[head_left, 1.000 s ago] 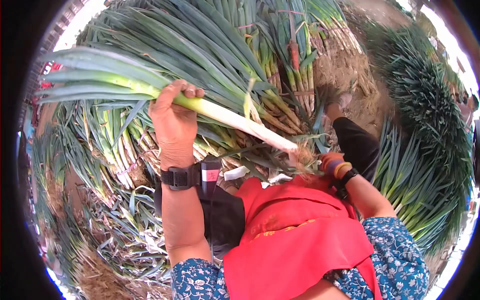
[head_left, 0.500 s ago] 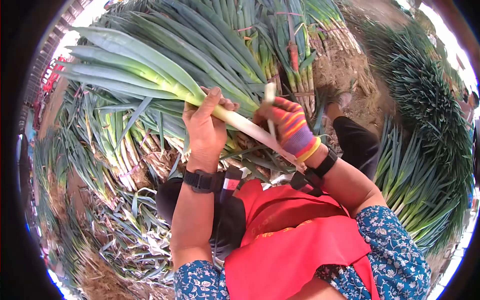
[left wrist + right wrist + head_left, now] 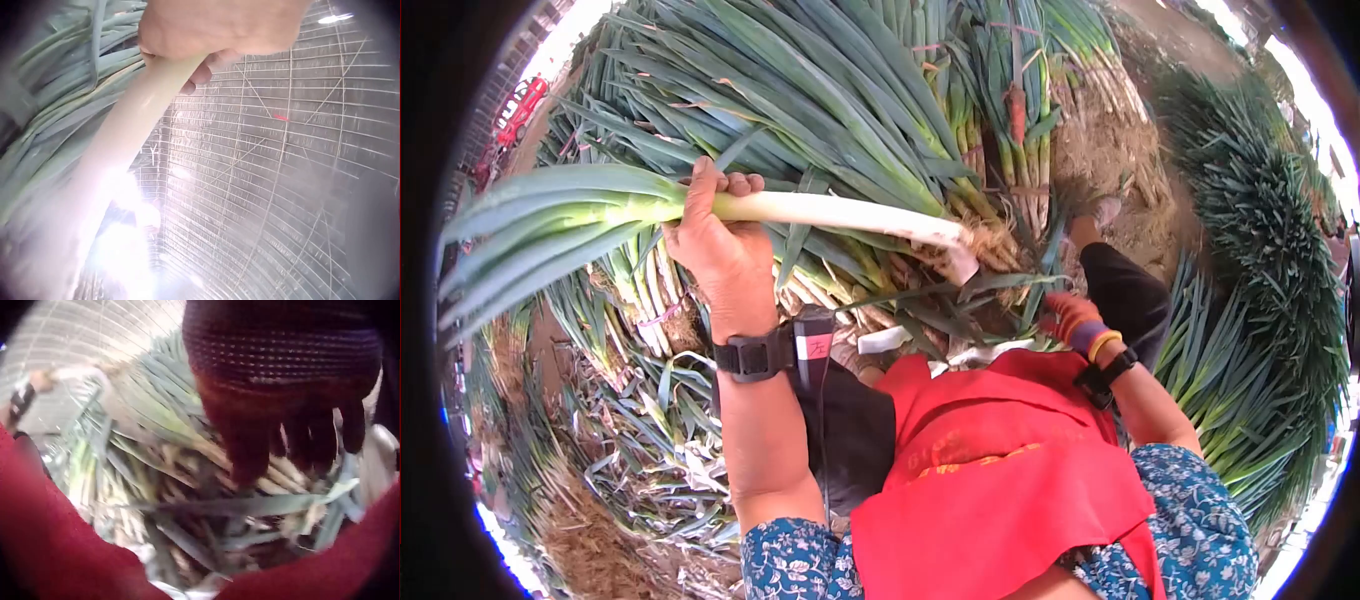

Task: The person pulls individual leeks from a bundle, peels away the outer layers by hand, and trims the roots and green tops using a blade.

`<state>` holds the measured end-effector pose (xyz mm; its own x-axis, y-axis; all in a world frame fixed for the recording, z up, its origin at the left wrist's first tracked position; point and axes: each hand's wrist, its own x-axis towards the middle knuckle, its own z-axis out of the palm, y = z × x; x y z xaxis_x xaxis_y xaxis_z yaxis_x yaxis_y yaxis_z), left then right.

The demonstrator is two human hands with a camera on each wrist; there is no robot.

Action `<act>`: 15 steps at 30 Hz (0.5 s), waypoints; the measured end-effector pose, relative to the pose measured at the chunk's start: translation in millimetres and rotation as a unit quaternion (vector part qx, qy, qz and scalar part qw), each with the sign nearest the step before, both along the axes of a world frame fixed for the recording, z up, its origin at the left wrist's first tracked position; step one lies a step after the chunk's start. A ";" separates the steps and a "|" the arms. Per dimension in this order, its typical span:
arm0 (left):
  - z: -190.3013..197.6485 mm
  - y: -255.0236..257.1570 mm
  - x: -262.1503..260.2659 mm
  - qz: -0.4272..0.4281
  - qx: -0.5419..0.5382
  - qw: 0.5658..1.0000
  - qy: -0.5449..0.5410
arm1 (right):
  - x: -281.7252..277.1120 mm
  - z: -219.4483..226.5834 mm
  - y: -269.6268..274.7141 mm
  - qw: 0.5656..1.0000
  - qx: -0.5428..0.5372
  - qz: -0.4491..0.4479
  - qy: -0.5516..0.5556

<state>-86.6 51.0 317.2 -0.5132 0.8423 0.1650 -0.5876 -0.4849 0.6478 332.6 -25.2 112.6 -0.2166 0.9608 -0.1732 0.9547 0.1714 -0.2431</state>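
Note:
My bare left hand grips a long leek around its stem, just below the leaves. The leek lies almost level above the heap, with its leaves out to the left and its shaggy roots to the right. In the left wrist view the pale stem slants down from the curled fingers. My right hand, in a striped knitted glove, is low by the right knee, apart from the leek. Its gloved fingers point downward over loose leaves and stems in the right wrist view, with nothing visible in them.
A large heap of leeks lies ahead, with tied bundles at left. Among them stands a reddish-brown handle-like thing. Stripped leaves litter the lower left. More leeks line the right. A red apron covers the lap.
Half a second ago the gloved right hand was at the stem with a pale strip; now it is down at the right without it. The left hand has moved the leek left, more level.

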 end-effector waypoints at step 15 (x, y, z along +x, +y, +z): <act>-16.5 -9.6 64.8 -0.234 -0.069 0.969 -0.041 | -132.1 157.7 40.5 0.910 0.165 0.182 0.334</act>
<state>-21.8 41.4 300.7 -0.0766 0.9970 0.0089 -0.7746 -0.0652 0.6291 200.5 15.3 270.3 -0.4813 0.7803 0.3993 0.4791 0.6156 -0.6257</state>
